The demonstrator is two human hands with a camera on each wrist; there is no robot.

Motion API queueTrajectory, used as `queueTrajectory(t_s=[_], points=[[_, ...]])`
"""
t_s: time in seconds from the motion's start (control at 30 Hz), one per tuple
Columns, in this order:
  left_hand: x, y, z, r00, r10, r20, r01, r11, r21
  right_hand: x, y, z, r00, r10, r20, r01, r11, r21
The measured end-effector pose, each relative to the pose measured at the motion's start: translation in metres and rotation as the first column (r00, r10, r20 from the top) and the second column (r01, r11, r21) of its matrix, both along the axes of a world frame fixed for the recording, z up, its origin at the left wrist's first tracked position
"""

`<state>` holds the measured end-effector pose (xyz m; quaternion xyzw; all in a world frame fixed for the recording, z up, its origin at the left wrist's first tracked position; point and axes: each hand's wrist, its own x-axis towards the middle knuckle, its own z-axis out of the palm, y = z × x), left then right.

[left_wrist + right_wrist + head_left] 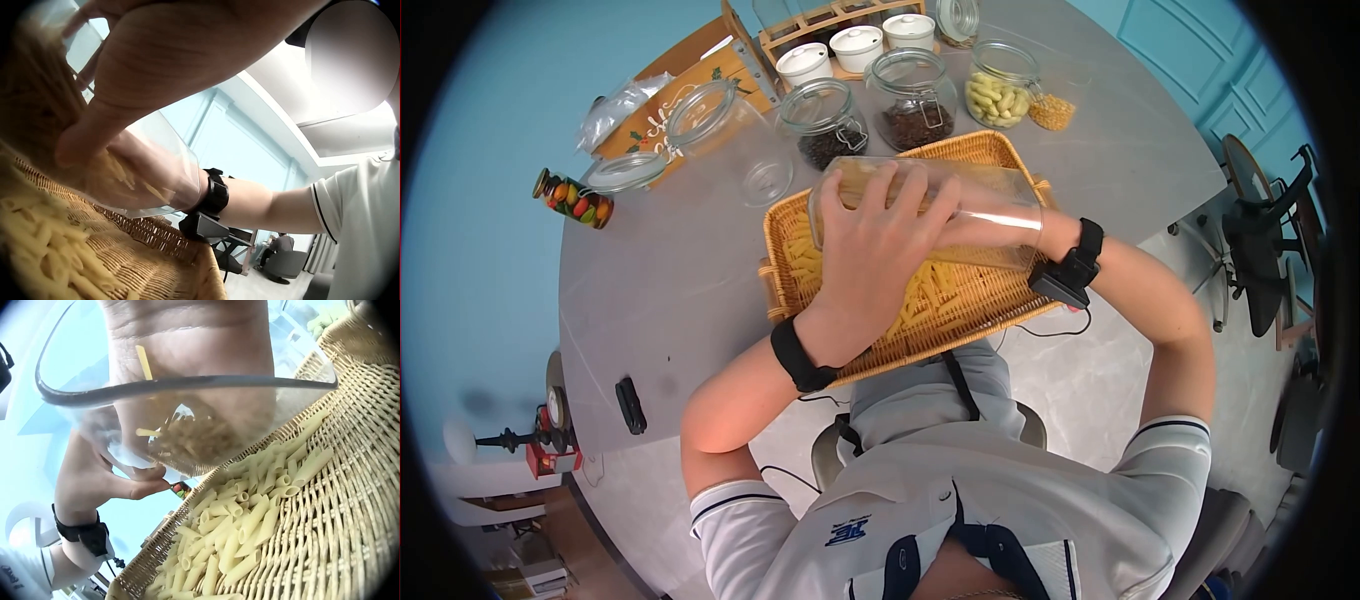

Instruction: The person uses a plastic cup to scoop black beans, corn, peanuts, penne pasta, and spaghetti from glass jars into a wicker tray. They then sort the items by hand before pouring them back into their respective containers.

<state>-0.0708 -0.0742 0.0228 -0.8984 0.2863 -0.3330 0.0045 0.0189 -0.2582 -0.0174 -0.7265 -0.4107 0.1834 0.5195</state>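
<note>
Over the wicker basket (1000,148) a clear container (1005,185) lies on its side, its mouth toward the right. My left hand (870,235) grips its closed end from outside, fingers spread over the top and thumb (81,140) beneath. Through the container's mouth my right hand (194,350) reaches inside, up to the wrist. A few pieces of penne (145,362) show inside around it; its fingertips are hidden, and I cannot tell whether they grasp anything. Loose penne (930,290) covers much of the basket's bottom, heaped toward the left in the head view.
Behind the basket stand clip-top jars of dark pieces (830,140), brown pieces (915,120) and pale green pieces (1000,95). An open glass jar (750,150) stands at left, near a colourful jar (575,200). White lidded pots (858,48) sit farther back.
</note>
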Motion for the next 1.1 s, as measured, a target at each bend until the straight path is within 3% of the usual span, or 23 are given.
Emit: queueTrajectory(t_s=[0.6,0.7,0.8,0.9,1.0,1.1], points=[[-0.008,-0.008,0.003,1.0,-0.016,0.0,0.016,1.0,-0.02,-0.02,-0.006,0.024,0.998,0.014,0.068,-0.016,0.999,0.03],[-0.011,-0.006,0.0,1.0,-0.025,-0.016,0.024,1.0,-0.013,-0.019,-0.009,0.022,0.994,0.031,-0.102,-0.04,0.995,-0.087],[-0.021,-0.006,0.006,0.993,0.01,-0.116,-0.014,0.999,-0.037,-0.027,-0.008,0.033,0.996,-0.013,-0.089,0.006,0.996,-0.088],[-0.023,-0.001,0.01,0.994,-0.008,-0.109,0.002,0.998,-0.055,-0.028,-0.006,0.048,0.985,0.0,-0.17,-0.028,0.987,-0.161],[-0.027,0.006,0.016,0.959,-0.09,-0.267,0.014,0.962,-0.273,-0.034,0.0,0.082,0.981,-0.001,-0.195,-0.044,0.973,-0.226],[-0.027,0.021,0.019,0.921,-0.198,-0.335,0.014,0.878,-0.479,-0.04,0.008,0.123,0.98,-0.084,-0.183,-0.009,0.889,-0.458]])
